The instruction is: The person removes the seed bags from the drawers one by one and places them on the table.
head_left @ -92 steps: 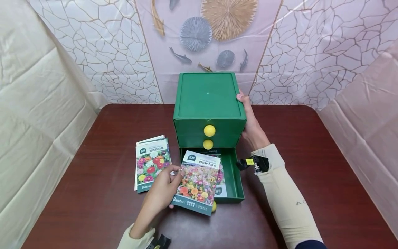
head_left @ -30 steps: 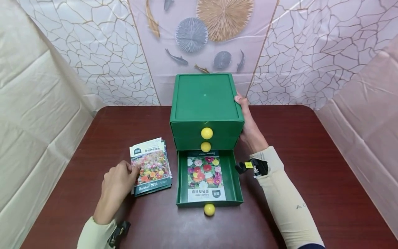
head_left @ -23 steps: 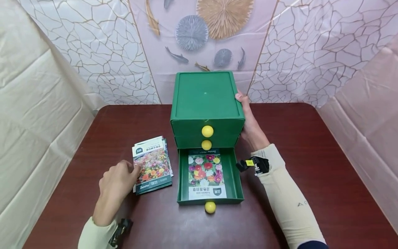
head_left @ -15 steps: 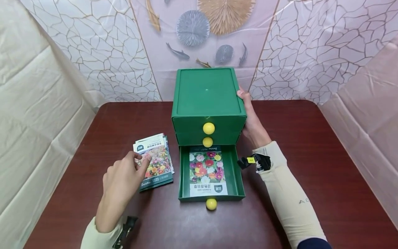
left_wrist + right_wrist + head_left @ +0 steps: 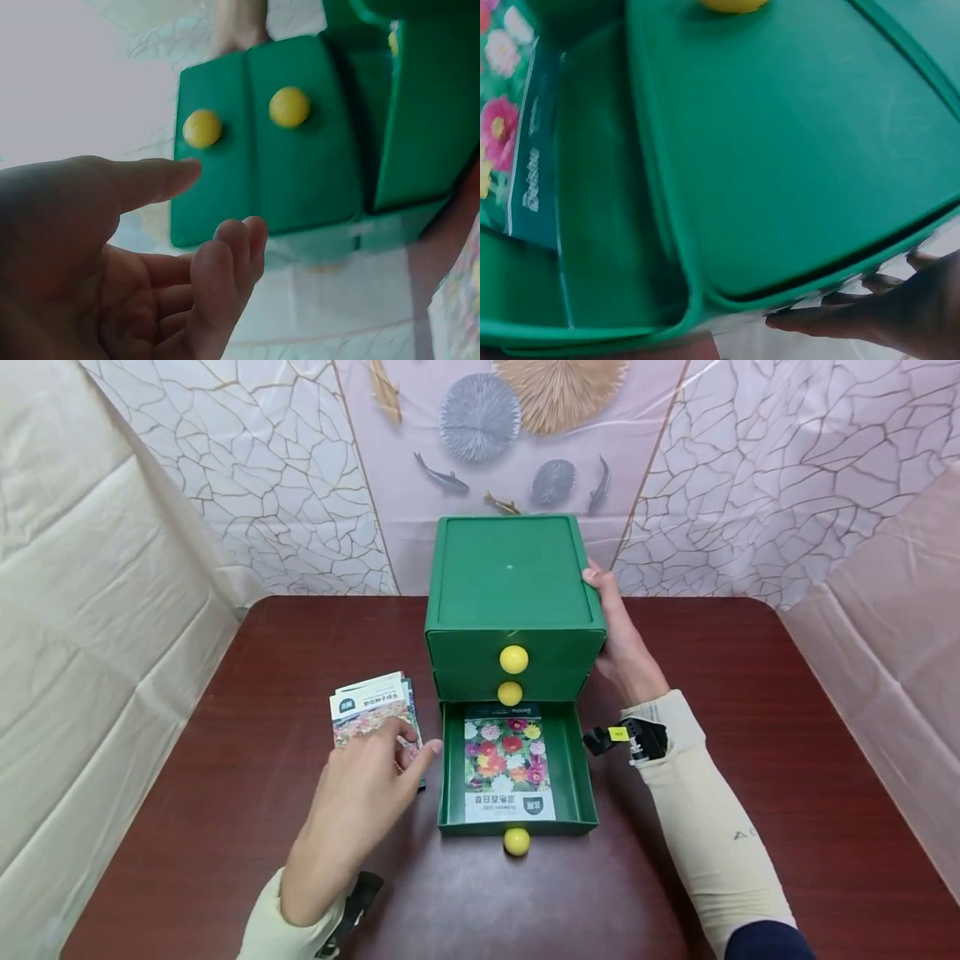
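A green drawer cabinet (image 5: 510, 577) with yellow ball knobs stands on the table, and its bottom drawer (image 5: 573, 785) is pulled out. Inside lies a flower seed packet (image 5: 510, 768), upside down to me. My left hand (image 5: 356, 810) hovers between the drawer and a pile of seed packets (image 5: 367, 706), covering part of the pile. Its thumb and fingers are apart with nothing between them, as the left wrist view also shows. Against the cabinet's right side rests my right hand (image 5: 626, 647), its thumb near the top edge. In the right wrist view the fingers (image 5: 840, 315) lie along that side.
The drawer's yellow knob (image 5: 517, 842) sticks out toward me. Two upper drawers (image 5: 465, 652) are pushed in. The dark red table (image 5: 750, 710) is bordered by patterned cloth (image 5: 247, 468) behind and pale cloth (image 5: 97, 635) at the sides.
The left hand took a packet from over the drawer and laid it on the pile. It then let go and moved right toward the drawer. The right hand stayed on the cabinet.
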A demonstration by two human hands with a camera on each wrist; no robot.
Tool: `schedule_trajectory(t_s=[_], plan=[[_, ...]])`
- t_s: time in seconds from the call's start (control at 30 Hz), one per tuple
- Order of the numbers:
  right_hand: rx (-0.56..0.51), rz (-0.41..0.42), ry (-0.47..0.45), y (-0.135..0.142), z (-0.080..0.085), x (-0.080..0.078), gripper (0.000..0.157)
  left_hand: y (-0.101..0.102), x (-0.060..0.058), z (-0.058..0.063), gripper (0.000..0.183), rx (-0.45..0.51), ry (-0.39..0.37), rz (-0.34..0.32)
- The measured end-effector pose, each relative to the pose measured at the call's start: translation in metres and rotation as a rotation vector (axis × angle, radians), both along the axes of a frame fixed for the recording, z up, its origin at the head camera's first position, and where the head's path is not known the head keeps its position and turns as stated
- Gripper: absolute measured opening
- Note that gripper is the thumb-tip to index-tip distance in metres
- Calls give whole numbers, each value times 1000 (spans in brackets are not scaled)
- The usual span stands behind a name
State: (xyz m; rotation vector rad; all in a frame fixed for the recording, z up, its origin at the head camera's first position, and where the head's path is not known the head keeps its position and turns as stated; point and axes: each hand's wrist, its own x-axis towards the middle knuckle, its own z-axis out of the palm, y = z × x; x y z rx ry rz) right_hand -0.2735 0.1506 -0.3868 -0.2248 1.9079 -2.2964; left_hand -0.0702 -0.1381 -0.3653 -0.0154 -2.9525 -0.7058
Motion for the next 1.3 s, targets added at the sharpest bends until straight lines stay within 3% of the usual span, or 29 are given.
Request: schedule_trajectory(t_s=[0.33,0.43,0.53,0.73,0.93,1.13,1.3], plan=[[-34,8,-110,-5,14,0,79,35,-15,-34,34,71,-110,-163],[-52,29,-132,-6,17,-3,78,45,-21,-43,36,82,-147,-181],[-46,42,-135,-8,19,-5,74,53,-25,-53,36,28,-121,-182],[-50,40,-101,-8,21,-6,72,71,-26,-64,37,-121,-75,-139],[-32,30,-94,-3,23,-8,72,88,-30,-67,42,-230,-108,-48],[-18,24,-90,-4,23,-9,72,99,-38,-74,75,-380,-186,53],[-15,14,-86,-4,23,-10,72,107,-42,-79,88,-470,-207,94]])
